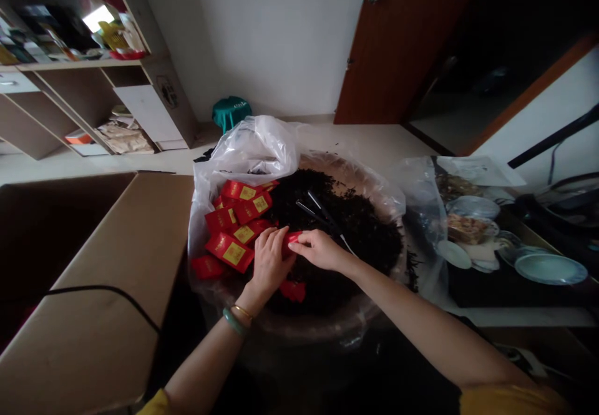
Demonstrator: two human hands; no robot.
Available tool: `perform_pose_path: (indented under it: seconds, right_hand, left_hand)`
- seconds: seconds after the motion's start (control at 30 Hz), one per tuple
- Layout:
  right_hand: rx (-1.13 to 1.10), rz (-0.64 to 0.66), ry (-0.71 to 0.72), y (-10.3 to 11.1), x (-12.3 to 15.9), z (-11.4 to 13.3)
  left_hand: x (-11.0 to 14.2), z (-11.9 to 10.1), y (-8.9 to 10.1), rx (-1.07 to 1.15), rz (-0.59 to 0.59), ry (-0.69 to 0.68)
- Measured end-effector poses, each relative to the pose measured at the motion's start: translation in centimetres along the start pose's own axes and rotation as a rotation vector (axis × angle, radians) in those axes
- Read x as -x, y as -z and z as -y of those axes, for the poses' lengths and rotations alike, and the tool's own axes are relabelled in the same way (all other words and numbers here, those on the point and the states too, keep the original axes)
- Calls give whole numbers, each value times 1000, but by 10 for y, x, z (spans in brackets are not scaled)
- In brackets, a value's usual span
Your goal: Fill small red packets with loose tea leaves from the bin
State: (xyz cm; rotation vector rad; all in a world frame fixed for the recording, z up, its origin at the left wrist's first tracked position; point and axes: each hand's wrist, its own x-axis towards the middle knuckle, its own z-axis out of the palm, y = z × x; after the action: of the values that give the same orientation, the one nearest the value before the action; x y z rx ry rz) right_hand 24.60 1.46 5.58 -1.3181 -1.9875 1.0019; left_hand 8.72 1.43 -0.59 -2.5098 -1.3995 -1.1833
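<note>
My left hand [269, 259] and my right hand [318, 249] meet over a big round basket [355, 321] lined with clear plastic and filled with dark loose tea leaves [355, 221]. Both hands pinch one small red packet [291, 240] between them, fingers closed on it. A pile of several red packets with yellow labels [236, 224] lies on the left side of the basket, just left of my left hand. Another red packet [293, 290] lies below my hands. A dark scoop or tongs [318, 212] rests on the leaves behind my right hand.
A large open cardboard box [93, 278] stands at the left with a black cable across it. Plates and bowls [491, 240] sit on a dark tray at the right. Shelves [84, 90] line the back left wall; a brown door [397, 40] is behind.
</note>
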Motion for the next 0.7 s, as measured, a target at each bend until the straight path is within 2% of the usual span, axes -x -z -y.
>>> perform_pose_path:
  seconds: [0.2,0.37,0.43,0.5,0.57,0.6,0.63,0.7]
  right_hand:
    - [-76,42,-19,-1,2,2]
    - [-80,122,-32,5,3,10]
    - [-115,65,-28,13,1,10]
    - [-128,-73,-28,24,-3,4]
    - [-22,-180,-38,32,-5,-7]
    - [88,-176,-46,34,-6,-13]
    - [212,-121,-67,35,-5,-19]
    - [425,90,-130,29,-2,-28]
  left_hand:
    - [-2,-1,6,-123,48,52]
    - [-8,4,8,10,82,58]
    - [-11,8,9,43,80,93]
    - [-14,11,12,57,95,129]
    - [-16,14,14,75,110,148]
    - [-17,14,16,88,113,150]
    - [-18,15,17,103,115,150]
    - [-19,16,18,129,127,147]
